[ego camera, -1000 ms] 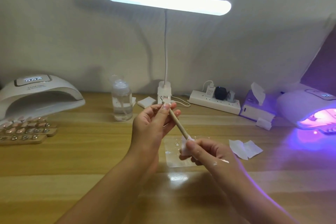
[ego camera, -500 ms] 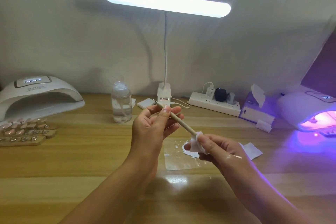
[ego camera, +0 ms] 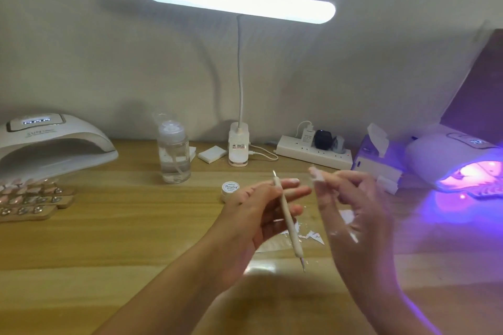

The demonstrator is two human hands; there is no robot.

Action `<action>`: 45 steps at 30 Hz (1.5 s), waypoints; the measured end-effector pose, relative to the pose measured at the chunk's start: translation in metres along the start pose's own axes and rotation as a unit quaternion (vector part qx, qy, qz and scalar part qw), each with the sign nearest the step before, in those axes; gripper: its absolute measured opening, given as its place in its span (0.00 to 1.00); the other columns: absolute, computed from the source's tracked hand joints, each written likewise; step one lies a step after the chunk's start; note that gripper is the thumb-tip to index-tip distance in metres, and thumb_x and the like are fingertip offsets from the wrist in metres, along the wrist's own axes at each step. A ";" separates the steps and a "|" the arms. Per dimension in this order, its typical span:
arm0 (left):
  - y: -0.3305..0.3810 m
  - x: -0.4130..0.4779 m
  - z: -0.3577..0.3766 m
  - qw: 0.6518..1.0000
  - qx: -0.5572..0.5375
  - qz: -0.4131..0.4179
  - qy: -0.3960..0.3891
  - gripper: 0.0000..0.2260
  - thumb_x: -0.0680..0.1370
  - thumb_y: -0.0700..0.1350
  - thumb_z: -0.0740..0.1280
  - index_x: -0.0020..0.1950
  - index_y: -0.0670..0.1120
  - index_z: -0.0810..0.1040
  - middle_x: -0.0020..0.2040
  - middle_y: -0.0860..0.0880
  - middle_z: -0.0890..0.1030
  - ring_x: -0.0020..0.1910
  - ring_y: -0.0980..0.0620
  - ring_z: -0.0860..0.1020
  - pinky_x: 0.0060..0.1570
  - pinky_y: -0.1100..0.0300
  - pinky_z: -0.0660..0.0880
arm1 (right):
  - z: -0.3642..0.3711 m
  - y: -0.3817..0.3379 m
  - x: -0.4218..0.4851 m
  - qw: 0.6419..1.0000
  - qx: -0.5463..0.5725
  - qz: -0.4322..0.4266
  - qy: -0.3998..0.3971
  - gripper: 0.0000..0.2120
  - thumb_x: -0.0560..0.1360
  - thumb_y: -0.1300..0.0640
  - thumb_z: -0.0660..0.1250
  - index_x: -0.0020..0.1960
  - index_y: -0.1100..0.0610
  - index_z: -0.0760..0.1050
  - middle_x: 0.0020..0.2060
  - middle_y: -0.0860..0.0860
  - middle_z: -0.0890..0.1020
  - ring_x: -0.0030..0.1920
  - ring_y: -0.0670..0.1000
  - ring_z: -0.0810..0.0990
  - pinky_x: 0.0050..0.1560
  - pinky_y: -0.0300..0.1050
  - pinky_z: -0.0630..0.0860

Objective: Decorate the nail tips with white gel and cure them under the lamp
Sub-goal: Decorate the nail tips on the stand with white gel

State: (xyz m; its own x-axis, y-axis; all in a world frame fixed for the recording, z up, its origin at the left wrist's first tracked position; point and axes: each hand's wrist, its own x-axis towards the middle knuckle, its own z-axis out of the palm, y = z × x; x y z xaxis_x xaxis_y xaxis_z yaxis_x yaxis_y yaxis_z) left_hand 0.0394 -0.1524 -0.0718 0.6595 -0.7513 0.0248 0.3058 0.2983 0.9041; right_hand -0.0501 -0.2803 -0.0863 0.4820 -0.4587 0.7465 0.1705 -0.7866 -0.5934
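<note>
The left hand point(ego camera: 258, 208) grips a slim beige double-ended tool point(ego camera: 288, 221); the right hand point(ego camera: 351, 209) pinches a crumpled white wipe point(ego camera: 317, 174); pink nail tips point(ego camera: 32, 190) sit far left, well apart; unwiped gel may smudge them.

Just the one feed for me: wide-angle head cam, looking forward and down over the desk point(ego camera: 109, 247) toward the wall point(ego camera: 81, 35). It sits close, so the left hand point(ego camera: 258, 215) and right hand point(ego camera: 353, 215) fill the lower middle of frame.
</note>
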 end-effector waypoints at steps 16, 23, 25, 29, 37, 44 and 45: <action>0.010 0.001 -0.006 1.000 -0.008 0.003 -0.010 0.14 0.82 0.42 0.58 0.58 0.43 0.83 0.56 0.46 0.84 0.42 0.57 0.83 0.41 0.64 0.79 | -0.011 0.019 0.007 0.977 -0.195 -0.073 -0.052 0.08 0.78 0.52 0.64 0.48 0.50 0.83 0.42 0.44 0.82 0.46 0.52 0.71 0.47 0.50 0.69; 0.001 0.004 -0.007 0.998 0.042 -0.026 0.038 0.12 0.83 0.39 0.57 0.56 0.41 0.80 0.50 0.42 0.86 0.49 0.46 0.85 0.41 0.61 0.81 | 0.003 0.001 -0.005 0.990 -0.097 -0.089 -0.046 0.12 0.75 0.61 0.68 0.55 0.50 0.83 0.43 0.44 0.81 0.45 0.49 0.74 0.52 0.34 0.67; 0.003 0.005 -0.010 0.998 0.036 -0.022 0.049 0.11 0.83 0.40 0.58 0.56 0.42 0.80 0.50 0.42 0.86 0.48 0.46 0.85 0.42 0.61 0.81 | 0.008 0.001 -0.011 0.982 -0.114 -0.120 -0.093 0.18 0.73 0.67 0.70 0.57 0.51 0.84 0.48 0.44 0.81 0.48 0.49 0.74 0.53 0.28 0.66; 0.011 0.004 -0.017 0.999 0.024 -0.018 0.035 0.11 0.83 0.41 0.56 0.59 0.41 0.75 0.51 0.45 0.86 0.48 0.47 0.85 0.42 0.61 0.81 | 0.006 0.008 -0.008 0.966 -0.155 -0.158 -0.136 0.22 0.69 0.72 0.75 0.56 0.52 0.85 0.49 0.45 0.81 0.51 0.48 0.74 0.49 0.31 0.68; 0.014 0.003 -0.023 0.998 -0.021 -0.043 0.050 0.09 0.82 0.39 0.58 0.60 0.39 0.73 0.51 0.41 0.85 0.49 0.43 0.85 0.42 0.57 0.82 | -0.002 0.015 0.000 0.982 -0.124 -0.133 -0.042 0.13 0.74 0.66 0.70 0.53 0.52 0.85 0.45 0.46 0.81 0.47 0.50 0.74 0.52 0.32 0.66; 0.014 0.004 -0.022 0.997 -0.047 -0.045 0.032 0.09 0.82 0.39 0.57 0.60 0.39 0.72 0.53 0.42 0.85 0.51 0.44 0.84 0.44 0.58 0.82 | -0.002 0.018 -0.001 0.988 -0.096 -0.065 -0.104 0.12 0.75 0.67 0.72 0.51 0.51 0.84 0.43 0.44 0.82 0.46 0.46 0.80 0.44 0.38 0.73; 0.015 0.004 -0.023 0.997 -0.060 -0.042 0.038 0.09 0.82 0.39 0.57 0.60 0.39 0.72 0.53 0.41 0.85 0.52 0.43 0.84 0.43 0.58 0.82 | -0.004 0.018 0.002 0.994 -0.047 -0.006 -0.095 0.12 0.76 0.65 0.71 0.50 0.48 0.84 0.42 0.43 0.82 0.46 0.44 0.81 0.44 0.34 0.74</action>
State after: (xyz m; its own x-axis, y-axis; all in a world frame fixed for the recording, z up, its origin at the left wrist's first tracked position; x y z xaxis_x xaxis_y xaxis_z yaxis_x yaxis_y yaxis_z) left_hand 0.0624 -0.1372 -0.0681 0.6767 -0.7312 -0.0864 0.4393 0.3068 0.8444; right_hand -0.0495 -0.2969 -0.0942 0.6358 -0.3697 0.6775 0.0998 -0.8311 -0.5471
